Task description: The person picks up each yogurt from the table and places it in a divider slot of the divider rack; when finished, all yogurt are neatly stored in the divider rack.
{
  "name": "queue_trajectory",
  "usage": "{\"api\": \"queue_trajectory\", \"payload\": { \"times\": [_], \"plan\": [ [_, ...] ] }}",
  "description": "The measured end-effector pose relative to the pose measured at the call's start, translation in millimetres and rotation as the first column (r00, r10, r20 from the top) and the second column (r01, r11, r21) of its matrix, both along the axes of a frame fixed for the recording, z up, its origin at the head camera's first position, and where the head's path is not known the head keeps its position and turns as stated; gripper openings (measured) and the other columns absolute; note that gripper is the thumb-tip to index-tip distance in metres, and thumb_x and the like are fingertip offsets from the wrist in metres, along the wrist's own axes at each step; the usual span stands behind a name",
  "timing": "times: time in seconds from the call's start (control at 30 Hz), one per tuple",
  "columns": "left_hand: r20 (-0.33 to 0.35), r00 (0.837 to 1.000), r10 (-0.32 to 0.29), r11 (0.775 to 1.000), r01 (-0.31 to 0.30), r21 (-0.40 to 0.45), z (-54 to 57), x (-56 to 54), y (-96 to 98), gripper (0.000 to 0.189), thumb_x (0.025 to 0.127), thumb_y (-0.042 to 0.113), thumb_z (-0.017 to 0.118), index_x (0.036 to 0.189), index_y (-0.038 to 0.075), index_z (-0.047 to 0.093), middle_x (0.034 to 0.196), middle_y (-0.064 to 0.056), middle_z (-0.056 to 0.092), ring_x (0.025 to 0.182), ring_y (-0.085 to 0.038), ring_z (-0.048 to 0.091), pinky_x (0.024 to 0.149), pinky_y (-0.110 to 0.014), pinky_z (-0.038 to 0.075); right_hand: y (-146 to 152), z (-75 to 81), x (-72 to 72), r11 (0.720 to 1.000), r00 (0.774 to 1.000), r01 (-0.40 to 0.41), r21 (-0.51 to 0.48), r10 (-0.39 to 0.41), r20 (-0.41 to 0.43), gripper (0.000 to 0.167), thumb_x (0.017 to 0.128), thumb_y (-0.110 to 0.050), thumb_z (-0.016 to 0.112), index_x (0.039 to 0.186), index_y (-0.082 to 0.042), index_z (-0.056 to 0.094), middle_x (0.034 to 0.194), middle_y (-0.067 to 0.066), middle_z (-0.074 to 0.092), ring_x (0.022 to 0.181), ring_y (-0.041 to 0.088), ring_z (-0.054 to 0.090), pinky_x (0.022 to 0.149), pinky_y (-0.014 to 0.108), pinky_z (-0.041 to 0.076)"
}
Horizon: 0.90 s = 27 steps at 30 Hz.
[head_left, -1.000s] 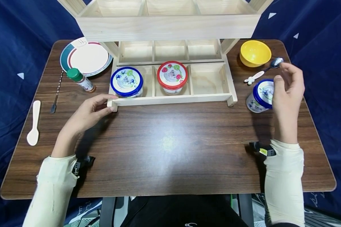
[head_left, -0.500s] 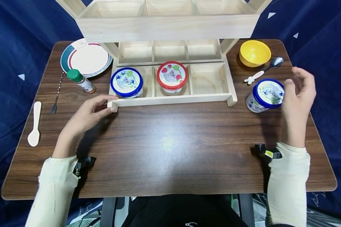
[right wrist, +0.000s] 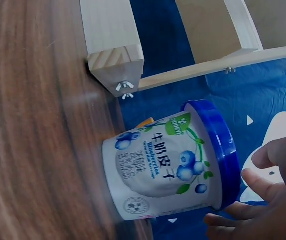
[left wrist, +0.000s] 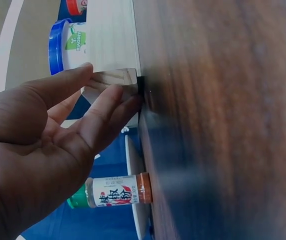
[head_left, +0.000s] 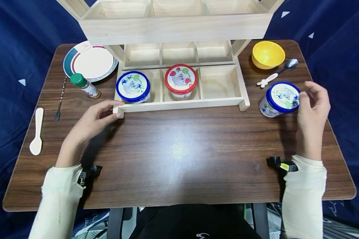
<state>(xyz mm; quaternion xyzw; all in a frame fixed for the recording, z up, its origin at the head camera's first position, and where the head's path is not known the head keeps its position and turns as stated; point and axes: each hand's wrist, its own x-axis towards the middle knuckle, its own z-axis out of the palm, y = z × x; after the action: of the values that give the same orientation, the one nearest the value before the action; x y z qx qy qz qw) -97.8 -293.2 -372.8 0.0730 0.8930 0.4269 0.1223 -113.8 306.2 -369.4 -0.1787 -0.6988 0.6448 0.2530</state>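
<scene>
My left hand pinches the front left corner of a pale wooden rack; the left wrist view shows thumb and fingers around its end block. In the rack's front row sit a blue-lidded tub on the left and a red-lidded tub in the middle. On the table's right, my right hand is beside another blue-lidded tub, fingers loosely bent and holding nothing. The right wrist view shows blueberries printed on that tub, with fingertips close to its lid; contact is unclear.
Behind the right tub are a yellow bowl and a rabbit-handled spoon. At left lie a plate, a green-capped spice bottle, a twisted-handle stirrer and a white spoon. The rack's upper tier overhangs the back.
My right hand has moved right from over the tub's lid, then slightly back toward me. The right tub stays put, and my left hand keeps its place on the rack corner.
</scene>
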Motion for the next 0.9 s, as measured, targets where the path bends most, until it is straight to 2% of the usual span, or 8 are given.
{"api": "queue_trajectory", "payload": {
  "times": [0.2,0.43,0.63,0.8,0.9],
  "plan": [
    [0.017,1.0,0.002,1.0,-0.002,0.015,0.9,0.1,1.4,0.038,0.111,0.01,0.064,0.148,0.005,0.063,0.14,-0.019,0.064,0.112,-0.005,0.062,0.089,-0.009,0.048,-0.8,-4.1,2.9,0.997,1.0,-0.009,-0.08,0.009,0.008,0.035,0.102,0.008,0.053,0.123,-0.009,0.075,0.128,0.003,0.067,0.129,0.016,0.056,0.102,0.015,0.04],
    [0.013,1.0,0.005,0.999,-0.006,0.038,-0.9,0.1,1.0,0.038,0.11,0.003,0.062,0.148,0.003,0.063,0.139,-0.021,0.064,0.11,0.0,0.062,0.088,-0.01,0.049,-0.5,-10.7,4.0,0.985,1.0,-0.018,-0.17,0.018,-0.001,0.034,0.102,0.009,0.052,0.12,-0.005,0.077,0.121,0.004,0.064,0.117,0.014,0.054,0.095,0.016,0.042],
    [0.038,0.999,0.024,1.0,-0.025,0.01,0.2,0.9,-0.1,0.039,0.111,0.009,0.063,0.15,0.006,0.063,0.141,-0.019,0.064,0.112,0.001,0.061,0.09,-0.009,0.048,-0.8,-17.5,3.0,0.977,0.999,-0.04,-0.211,0.043,0.01,0.032,0.102,0.007,0.053,0.12,-0.002,0.079,0.123,0.005,0.064,0.115,0.015,0.052,0.09,0.015,0.042],
    [0.02,1.0,0.013,1.0,-0.013,0.02,0.2,0.5,0.2,0.038,0.111,0.008,0.063,0.148,0.005,0.063,0.14,-0.02,0.064,0.112,0.0,0.062,0.09,-0.009,0.049,0.2,-21.1,3.8,0.977,0.998,-0.05,-0.209,0.057,0.024,0.032,0.103,0.006,0.055,0.122,-0.004,0.078,0.126,0.005,0.06,0.115,0.015,0.05,0.087,0.014,0.044],
    [0.017,1.0,0.014,1.0,-0.015,0.022,-0.7,0.8,0.3,0.037,0.111,0.009,0.064,0.148,0.004,0.063,0.139,-0.02,0.065,0.112,0.0,0.062,0.09,-0.008,0.048,0.3,-22.2,4.9,0.968,0.996,-0.064,-0.243,0.078,0.049,0.031,0.105,0.004,0.055,0.123,-0.008,0.077,0.13,0.004,0.056,0.111,0.015,0.051,0.077,0.019,0.05]
  ]
}}
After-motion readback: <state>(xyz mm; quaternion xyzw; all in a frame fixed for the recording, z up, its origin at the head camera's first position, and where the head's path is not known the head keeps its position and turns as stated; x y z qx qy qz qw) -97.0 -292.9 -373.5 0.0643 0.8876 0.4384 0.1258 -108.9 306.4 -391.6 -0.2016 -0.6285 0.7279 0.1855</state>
